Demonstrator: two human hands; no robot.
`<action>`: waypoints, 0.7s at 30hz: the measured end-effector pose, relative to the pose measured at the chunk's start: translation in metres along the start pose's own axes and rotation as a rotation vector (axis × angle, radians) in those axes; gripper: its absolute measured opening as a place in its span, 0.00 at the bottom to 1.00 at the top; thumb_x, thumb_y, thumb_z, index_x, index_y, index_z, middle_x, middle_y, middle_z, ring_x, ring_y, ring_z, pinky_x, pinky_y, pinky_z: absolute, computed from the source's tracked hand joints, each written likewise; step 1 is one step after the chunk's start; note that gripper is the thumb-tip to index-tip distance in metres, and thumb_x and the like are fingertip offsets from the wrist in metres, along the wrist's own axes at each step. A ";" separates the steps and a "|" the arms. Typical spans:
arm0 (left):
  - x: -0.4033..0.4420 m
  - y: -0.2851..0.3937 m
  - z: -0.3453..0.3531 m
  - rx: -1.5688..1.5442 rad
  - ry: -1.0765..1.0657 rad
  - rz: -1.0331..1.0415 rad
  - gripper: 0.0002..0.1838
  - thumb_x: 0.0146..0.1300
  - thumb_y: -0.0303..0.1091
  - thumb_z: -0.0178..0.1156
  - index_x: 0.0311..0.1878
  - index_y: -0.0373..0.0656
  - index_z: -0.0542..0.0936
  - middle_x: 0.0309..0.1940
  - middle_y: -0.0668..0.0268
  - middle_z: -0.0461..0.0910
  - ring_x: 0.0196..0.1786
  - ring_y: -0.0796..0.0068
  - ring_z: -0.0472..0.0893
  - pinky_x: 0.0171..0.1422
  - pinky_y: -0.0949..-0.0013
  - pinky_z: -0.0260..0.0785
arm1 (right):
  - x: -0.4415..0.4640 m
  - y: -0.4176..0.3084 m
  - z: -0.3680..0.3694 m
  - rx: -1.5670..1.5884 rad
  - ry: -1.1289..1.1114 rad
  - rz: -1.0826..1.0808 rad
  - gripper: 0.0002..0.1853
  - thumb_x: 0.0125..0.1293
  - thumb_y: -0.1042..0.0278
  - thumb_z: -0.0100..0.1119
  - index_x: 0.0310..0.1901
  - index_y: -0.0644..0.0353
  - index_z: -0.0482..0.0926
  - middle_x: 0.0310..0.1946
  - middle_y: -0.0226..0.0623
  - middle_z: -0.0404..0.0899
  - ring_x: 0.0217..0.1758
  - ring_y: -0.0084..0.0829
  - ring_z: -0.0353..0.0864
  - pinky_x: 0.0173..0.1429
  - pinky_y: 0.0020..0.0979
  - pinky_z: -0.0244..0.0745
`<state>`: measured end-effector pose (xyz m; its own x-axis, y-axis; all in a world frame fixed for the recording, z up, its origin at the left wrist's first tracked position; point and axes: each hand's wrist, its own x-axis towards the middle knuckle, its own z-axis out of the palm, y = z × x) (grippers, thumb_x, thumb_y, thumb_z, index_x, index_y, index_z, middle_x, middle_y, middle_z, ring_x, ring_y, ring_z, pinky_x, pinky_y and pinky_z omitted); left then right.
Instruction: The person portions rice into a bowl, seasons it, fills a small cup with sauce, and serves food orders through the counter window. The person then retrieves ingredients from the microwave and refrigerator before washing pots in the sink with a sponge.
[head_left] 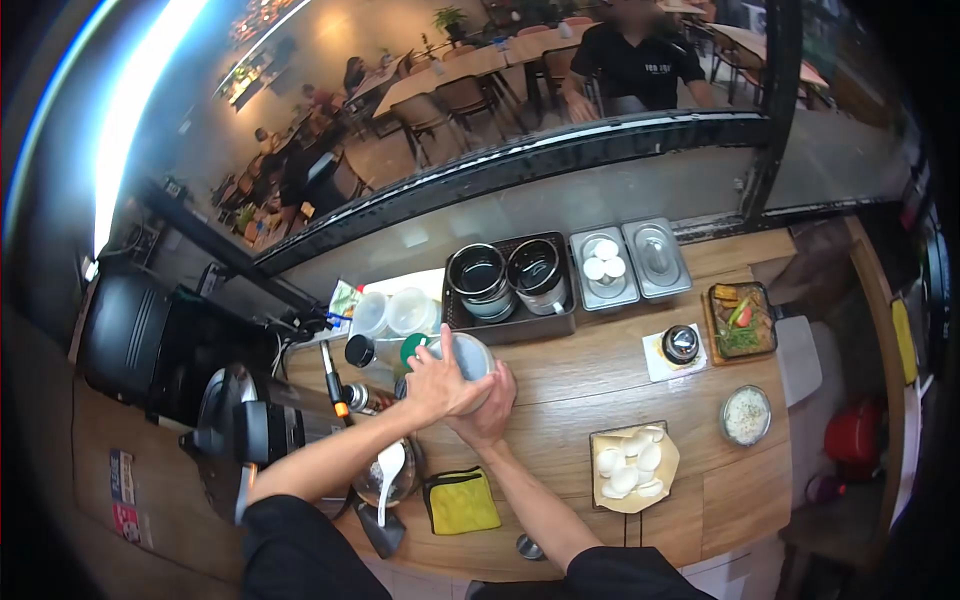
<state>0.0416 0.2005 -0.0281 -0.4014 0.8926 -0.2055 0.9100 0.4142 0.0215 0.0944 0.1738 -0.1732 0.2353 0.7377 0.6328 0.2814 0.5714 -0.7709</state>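
Observation:
My left hand (440,385) lies across the top of a round, pale see-through tub (470,358), fingers spread over its rim. Wrapped around the near right side of the same tub is my right hand (492,408). What the tub contains is hard to make out. Beside it, to the left, are a green-lidded container (413,347) and a black-capped bottle (360,350). Below my left forearm, a white ladle (391,460) rests on a glass pot. A yellow cloth (463,501) lies on the wooden counter (545,400).
A black crate (567,322) with two dark-rimmed containers stands at the back, beside metal pans (657,262). To the right are a food tray (742,318), a rice bowl (746,415) and a paper-lined basket (660,490) of white pieces. A person (640,65) sits beyond the window.

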 end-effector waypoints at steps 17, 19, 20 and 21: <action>0.008 -0.038 -0.006 0.209 -0.112 0.317 0.73 0.47 0.75 0.62 0.77 0.27 0.37 0.61 0.29 0.64 0.58 0.41 0.76 0.58 0.45 0.75 | -0.009 -0.010 0.003 -0.092 0.084 -0.024 0.60 0.40 0.46 0.81 0.70 0.65 0.54 0.67 0.58 0.63 0.69 0.58 0.66 0.68 0.59 0.61; -0.011 -0.018 -0.034 0.046 -0.262 0.155 0.73 0.46 0.74 0.65 0.77 0.30 0.36 0.62 0.32 0.65 0.59 0.45 0.75 0.59 0.47 0.74 | -0.011 -0.012 0.007 -0.112 0.113 -0.004 0.61 0.40 0.46 0.81 0.70 0.65 0.53 0.67 0.58 0.63 0.69 0.58 0.65 0.68 0.58 0.61; -0.026 -0.006 -0.052 -0.138 -0.409 -0.019 0.74 0.44 0.73 0.67 0.78 0.32 0.35 0.64 0.34 0.65 0.61 0.48 0.75 0.61 0.48 0.74 | -0.013 -0.011 0.007 -0.133 0.124 0.006 0.61 0.40 0.47 0.82 0.70 0.65 0.53 0.68 0.58 0.62 0.70 0.58 0.65 0.68 0.58 0.61; -0.026 -0.005 -0.059 -0.234 -0.482 -0.104 0.75 0.44 0.73 0.68 0.78 0.33 0.35 0.64 0.36 0.65 0.62 0.50 0.75 0.62 0.49 0.74 | -0.015 -0.012 0.007 -0.130 0.123 0.005 0.61 0.40 0.47 0.82 0.70 0.65 0.53 0.68 0.58 0.62 0.70 0.58 0.65 0.68 0.58 0.61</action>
<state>0.0418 0.1857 0.0354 -0.3443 0.6846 -0.6425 0.7983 0.5737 0.1835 0.0813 0.1582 -0.1733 0.3465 0.6864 0.6394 0.3960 0.5108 -0.7630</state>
